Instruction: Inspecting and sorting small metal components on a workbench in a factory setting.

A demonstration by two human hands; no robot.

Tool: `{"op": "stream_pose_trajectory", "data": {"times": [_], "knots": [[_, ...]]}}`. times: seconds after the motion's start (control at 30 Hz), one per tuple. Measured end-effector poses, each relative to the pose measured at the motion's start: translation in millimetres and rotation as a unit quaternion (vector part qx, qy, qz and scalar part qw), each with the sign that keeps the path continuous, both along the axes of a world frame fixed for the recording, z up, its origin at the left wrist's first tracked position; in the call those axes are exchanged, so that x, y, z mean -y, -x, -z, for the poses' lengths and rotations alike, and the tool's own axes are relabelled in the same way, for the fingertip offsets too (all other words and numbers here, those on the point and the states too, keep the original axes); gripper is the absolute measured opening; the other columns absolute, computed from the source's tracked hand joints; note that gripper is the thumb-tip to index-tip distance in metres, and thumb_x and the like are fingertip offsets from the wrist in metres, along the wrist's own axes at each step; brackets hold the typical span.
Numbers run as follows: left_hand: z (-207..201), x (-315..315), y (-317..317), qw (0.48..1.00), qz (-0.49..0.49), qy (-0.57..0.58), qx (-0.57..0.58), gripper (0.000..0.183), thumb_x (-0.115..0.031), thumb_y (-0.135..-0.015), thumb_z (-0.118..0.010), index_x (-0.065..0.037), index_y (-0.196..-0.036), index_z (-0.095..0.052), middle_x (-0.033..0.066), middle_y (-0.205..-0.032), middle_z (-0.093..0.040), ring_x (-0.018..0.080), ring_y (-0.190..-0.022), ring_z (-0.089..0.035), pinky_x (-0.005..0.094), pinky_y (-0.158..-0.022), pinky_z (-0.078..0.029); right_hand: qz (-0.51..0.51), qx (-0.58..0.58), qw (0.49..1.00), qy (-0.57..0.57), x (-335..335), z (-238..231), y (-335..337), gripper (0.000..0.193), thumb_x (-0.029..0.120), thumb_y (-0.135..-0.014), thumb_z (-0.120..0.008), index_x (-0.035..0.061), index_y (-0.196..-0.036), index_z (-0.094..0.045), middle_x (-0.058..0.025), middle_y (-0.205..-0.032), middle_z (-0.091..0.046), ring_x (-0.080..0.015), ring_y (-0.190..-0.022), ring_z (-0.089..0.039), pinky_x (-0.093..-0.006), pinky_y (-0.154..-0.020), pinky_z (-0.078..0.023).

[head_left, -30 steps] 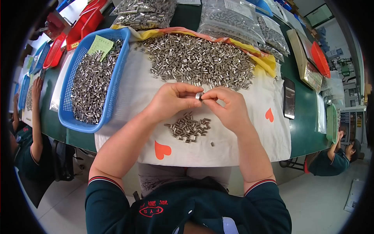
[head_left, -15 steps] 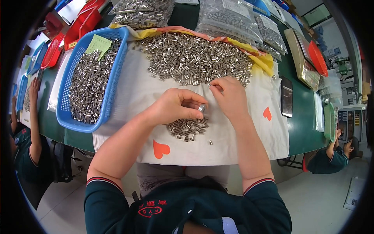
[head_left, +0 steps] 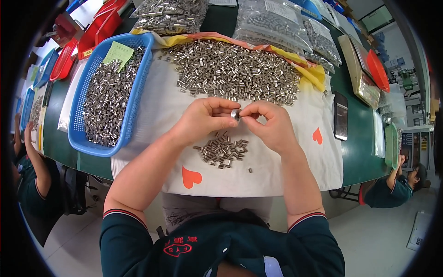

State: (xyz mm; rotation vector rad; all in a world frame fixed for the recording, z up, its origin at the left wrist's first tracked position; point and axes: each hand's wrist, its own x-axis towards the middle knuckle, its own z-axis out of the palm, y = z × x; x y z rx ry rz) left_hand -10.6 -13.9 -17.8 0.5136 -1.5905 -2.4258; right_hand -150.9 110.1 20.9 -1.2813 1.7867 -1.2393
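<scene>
Bright, fairly even indoor light put small glints on the metal pile [head_left: 235, 69] and sheen on the bags [head_left: 270, 25]; fisheye distortion curved the table [head_left: 364, 154], and the corners were black.

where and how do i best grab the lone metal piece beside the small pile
Probably pinch the lone metal piece by its opposite sides, from above and the right, with the right hand: it is small and narrow, with bare cloth around it and the small pile farther off to its left. Whether it stands or lies is too small to tell.
</scene>
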Motion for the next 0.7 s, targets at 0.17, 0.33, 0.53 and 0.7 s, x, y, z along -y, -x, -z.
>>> {"op": "stream_pose_trajectory", "data": {"times": [0.17, 0.33, 0.53, 0.7], "knots": [[4, 0, 1, 1.000, 0.004, 0.030, 0.005, 0.034, -0.002, -0.075, -0.065, 0.002, -0.108, -0.056, 0.0038, -0.089, -0.061, 0.0073, -0.080, -0.057, 0.0203, -0.073, -0.047, 0.009, -0.171, 0.984, 0.056, 0, 5, -7, 0.007, 0.001, -0.070, -0.061, 0.0017, -0.076, -0.060, -0.0044, -0.073, -0.060, -0.0134, -0.067, -0.056, -0.0255, -0.060, -0.044], [0, -5, 1, 0.996, -0.041, 0.074, 0.039, 0.033, -0.002, -0.074, -0.067, 0.001, -0.106, -0.058, 0.0028, -0.088, -0.062, 0.0069, -0.079, -0.056, 0.0202, -0.071, -0.047, 0.035, -0.227, 0.969, 0.085, 1, 9, -13, 0.007, 0.002, -0.067, -0.061, 0.0035, -0.074, -0.059, -0.0067, -0.071, -0.058, -0.0206, -0.066, -0.056, -0.0298, -0.057, -0.046], [0, -4, 1, 0.998, -0.030, 0.059, 0.015, 0.035, -0.002, -0.074, -0.067, 0.002, -0.107, -0.057, 0.0046, -0.089, -0.062, 0.0077, -0.081, -0.057, 0.0214, -0.072, -0.048, 0.020, -0.140, 0.987, 0.074, -1, 7, -5, 0.006, 0.004, -0.070, -0.062, 0.0024, -0.075, -0.059, -0.0059, -0.069, -0.058, -0.0185, -0.062, -0.056, -0.0292, -0.057, -0.045], [2, -4, -1, 0.998, 0.016, 0.051, 0.030, 0.034, -0.003, -0.074, -0.068, 0.002, -0.106, -0.057, 0.0036, -0.087, -0.062, 0.0072, -0.078, -0.056, 0.0213, -0.071, -0.048, -0.013, -0.025, 0.999, -0.029, -1, 0, 3, 0.010, 0.007, -0.072, -0.063, 0.0015, -0.080, -0.060, -0.0041, -0.068, -0.059, -0.0117, -0.060, -0.054, -0.0249, -0.057, -0.044]]}}
